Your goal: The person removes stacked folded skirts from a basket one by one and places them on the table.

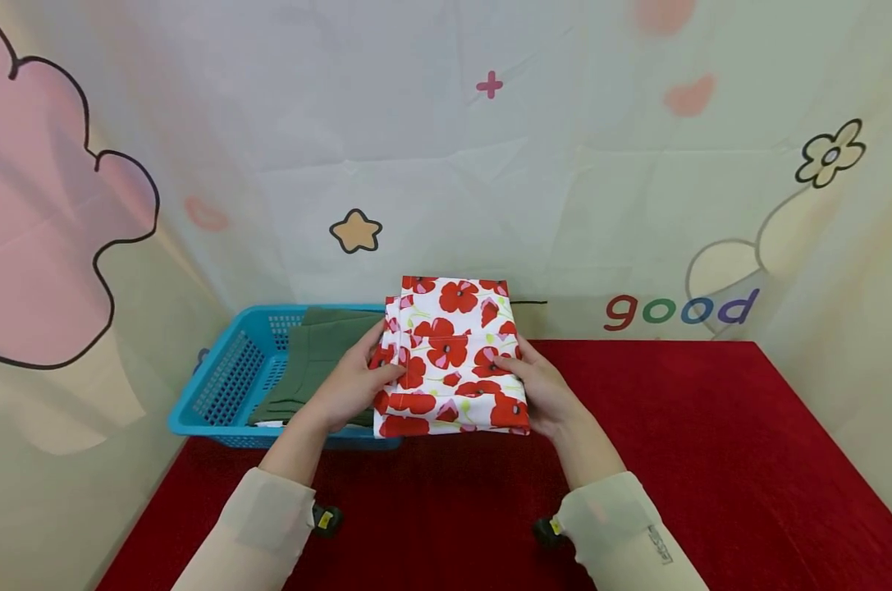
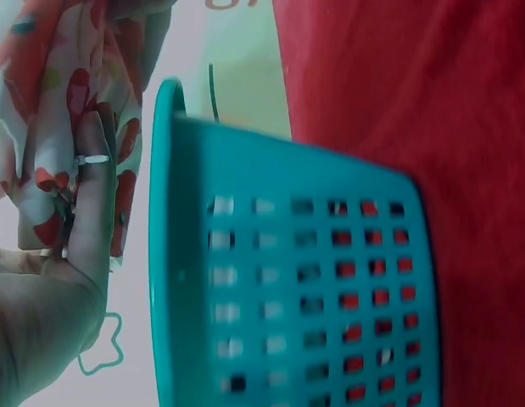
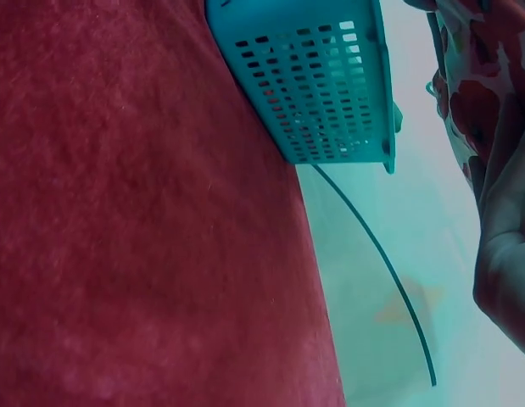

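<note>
Both hands hold a folded white cloth with red poppies (image 1: pixel 453 361) up above the table, one at each side. My left hand (image 1: pixel 349 382) grips its left edge, thumb on the front and the other fingers behind, as the left wrist view shows with the cloth (image 2: pixel 54 127) at upper left. My right hand (image 1: pixel 549 386) grips the right edge in the same way. Behind the left hand is a blue plastic basket (image 1: pixel 224 373), with a folded dark green garment (image 1: pixel 316 353) inside. The cloth hides the basket's right part.
A red cloth (image 1: pixel 674 460) covers the table. Behind it hangs a pale printed curtain (image 1: pixel 446 180) with a star, a flower and the word "good". The basket stands at the table's back left. A bit of white fabric (image 1: pixel 271 423) shows under the green garment.
</note>
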### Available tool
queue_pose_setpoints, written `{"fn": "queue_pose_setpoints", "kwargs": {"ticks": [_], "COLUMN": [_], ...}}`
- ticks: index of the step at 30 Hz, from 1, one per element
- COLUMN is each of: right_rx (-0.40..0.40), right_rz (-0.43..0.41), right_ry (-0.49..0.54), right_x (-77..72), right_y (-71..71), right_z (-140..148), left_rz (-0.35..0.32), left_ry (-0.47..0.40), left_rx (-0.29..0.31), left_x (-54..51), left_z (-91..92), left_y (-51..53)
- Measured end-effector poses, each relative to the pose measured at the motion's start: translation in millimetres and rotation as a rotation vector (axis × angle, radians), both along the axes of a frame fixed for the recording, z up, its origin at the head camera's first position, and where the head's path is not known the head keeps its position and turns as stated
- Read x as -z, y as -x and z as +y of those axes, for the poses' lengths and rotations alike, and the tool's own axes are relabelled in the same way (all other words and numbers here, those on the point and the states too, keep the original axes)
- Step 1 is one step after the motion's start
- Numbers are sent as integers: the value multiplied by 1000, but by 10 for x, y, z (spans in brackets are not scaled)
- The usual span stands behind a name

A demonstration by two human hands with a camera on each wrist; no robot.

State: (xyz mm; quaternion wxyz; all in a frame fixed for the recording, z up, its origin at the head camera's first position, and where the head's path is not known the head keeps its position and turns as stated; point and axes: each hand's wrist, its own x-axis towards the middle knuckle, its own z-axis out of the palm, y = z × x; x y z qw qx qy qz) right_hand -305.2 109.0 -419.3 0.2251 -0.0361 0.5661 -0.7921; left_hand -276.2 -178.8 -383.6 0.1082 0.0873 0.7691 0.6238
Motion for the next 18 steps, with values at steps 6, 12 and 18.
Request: {"fn": "queue_pose_setpoints", "kwargs": {"ticks": [6,12,18], "right_rx": [24,63,88], "right_rz": [9,19,21], "right_ry": [-3,-8,-14], "right_x": [34,72,122], "right_y": [-24,-57,-67], "right_z": [128,251,382], "left_rz": [9,21,37], "left_ry": [-23,-43,-46], "left_rx": [-78,-117,-139], "left_x": [45,109,211], "left_z": [180,379,554], "left_y": [-21,-54,-49]}}
